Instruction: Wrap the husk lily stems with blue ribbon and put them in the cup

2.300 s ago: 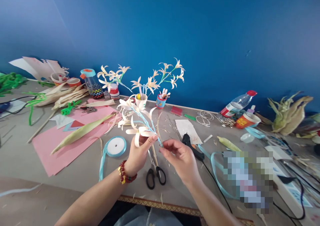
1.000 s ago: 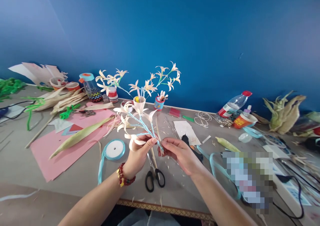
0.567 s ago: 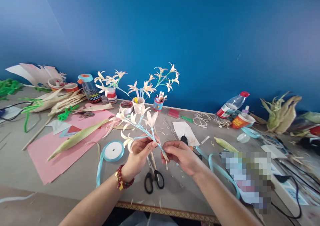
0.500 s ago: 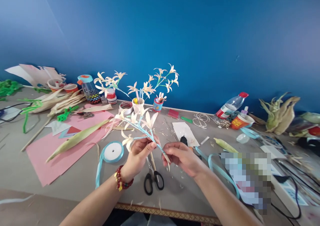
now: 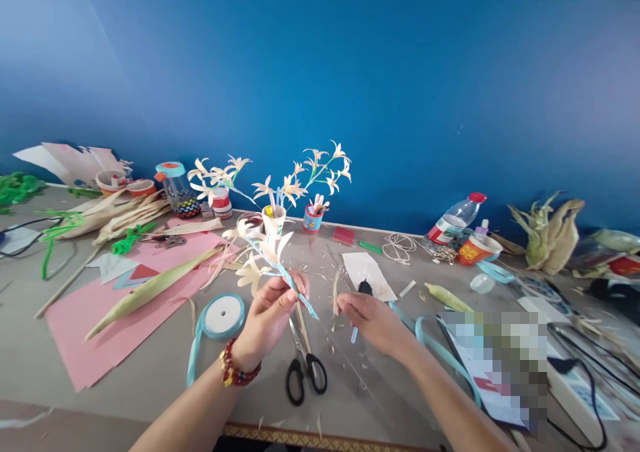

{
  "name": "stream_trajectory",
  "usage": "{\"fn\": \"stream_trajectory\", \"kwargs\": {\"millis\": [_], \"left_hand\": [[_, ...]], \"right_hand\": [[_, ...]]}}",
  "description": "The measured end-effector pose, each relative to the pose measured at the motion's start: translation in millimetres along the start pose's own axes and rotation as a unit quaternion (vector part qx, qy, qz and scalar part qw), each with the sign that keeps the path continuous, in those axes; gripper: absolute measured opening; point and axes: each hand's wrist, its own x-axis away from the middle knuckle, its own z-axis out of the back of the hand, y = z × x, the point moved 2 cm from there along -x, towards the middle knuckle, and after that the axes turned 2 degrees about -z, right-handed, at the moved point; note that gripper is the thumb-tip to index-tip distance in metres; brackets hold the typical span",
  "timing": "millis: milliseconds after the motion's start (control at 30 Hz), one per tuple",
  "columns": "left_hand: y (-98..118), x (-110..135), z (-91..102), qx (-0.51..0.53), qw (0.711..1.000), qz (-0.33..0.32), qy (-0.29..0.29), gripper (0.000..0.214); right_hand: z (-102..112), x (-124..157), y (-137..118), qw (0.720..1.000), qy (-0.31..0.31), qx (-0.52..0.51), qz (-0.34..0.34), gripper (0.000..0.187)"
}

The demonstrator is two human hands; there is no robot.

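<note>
Head view: we take the black-handled scissors [image 5: 305,369] on the tabletop [image 5: 150,385] as our mark. Far left of the scissors lies a sheet of pink paper [image 5: 95,325] with a long green husk leaf [image 5: 150,289] across it. Nearer on that side sits a ribbon spool [image 5: 220,315], its light-blue ribbon trailing off it.

Just above and left of the scissors, our left hand [image 5: 267,315] is raised off the tabletop. Its grip is closed, thumb against fingers, on the blue-wrapped stem of a flower sprig [image 5: 265,259]. The cream blossoms fan up and away from the scissors, and the stem's lower end slants down over the blades.

Right of the scissors, our right hand [image 5: 373,319] has its grip pinched tight on a pale sliver [image 5: 336,297] that stands up from the fingertips, apart from the sprig. A short light-blue strip [image 5: 354,334] shows under that hand; we cannot tell whether it is held. Just past the right hand lies a black glue gun [image 5: 365,287], and far right of the scissors, a water bottle [image 5: 453,220].
</note>
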Motion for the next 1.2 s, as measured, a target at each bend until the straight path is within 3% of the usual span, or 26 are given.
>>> {"fn": "stream_trajectory", "kwargs": {"millis": [100, 200, 367, 467, 533, 600, 733, 833, 1000, 1100, 1200], "left_hand": [[-3.3, -0.3, 2.2, -0.011, 1.0, 0.005, 0.019, 0.023], [-8.2, -0.4, 6.2, -0.007, 0.999, 0.008, 0.043, 0.021], [-15.4, 1.0, 11.2, -0.016, 0.996, 0.018, 0.082, 0.023], [-17.7, 1.7, 12.7, -0.024, 0.996, 0.016, 0.084, 0.02], [-18.5, 2.2, 13.7, -0.035, 0.996, 0.01, 0.081, 0.018], [-18.8, 2.9, 14.9, -0.053, 0.995, 0.003, 0.083, 0.017], [-18.9, 4.2, 16.7, -0.077, 0.993, -0.005, 0.086, 0.014], [-18.9, 4.6, 17.7, -0.079, 0.993, -0.007, 0.083, 0.012], [-17.5, 4.7, 18.2, -0.081, 0.992, -0.003, 0.092, 0.013], [-15.0, 4.8, 15.8, -0.083, 0.992, -0.004, 0.099, 0.015], [-14.2, 5.5, 13.8, -0.087, 0.991, -0.002, 0.099, 0.017]], "right_hand": [[3.4, -5.4, -5.0, 0.991, 0.069, 0.106, -0.043, 0.027], [4.3, -6.9, -7.3, 0.988, 0.124, 0.078, -0.049, 0.019], [1.4, -3.1, -1.8, 0.992, 0.114, 0.027, -0.049, 0.025], [-2.8, -1.8, -0.1, 0.996, 0.071, 0.005, -0.054, 0.022], [-5.6, -1.6, 0.0, 0.996, 0.057, -0.021, -0.058, 0.04], [-7.4, -1.8, 1.0, 0.993, 0.088, -0.031, -0.071, 0.048], [-12.4, -4.1, 4.1, 0.984, 0.153, -0.086, -0.014, 0.027], [-17.5, -7.8, 6.7, 0.988, 0.127, -0.086, 0.037, 0.033], [-21.8, -10.8, 8.4, 0.998, 0.039, -0.021, 0.041, 0.051], [-11.3, -12.6, 15.6, 0.994, 0.073, -0.082, 0.002, 0.038], [9.0, -18.1, 32.5, 0.967, 0.12, -0.212, -0.07, 0.023]]}}
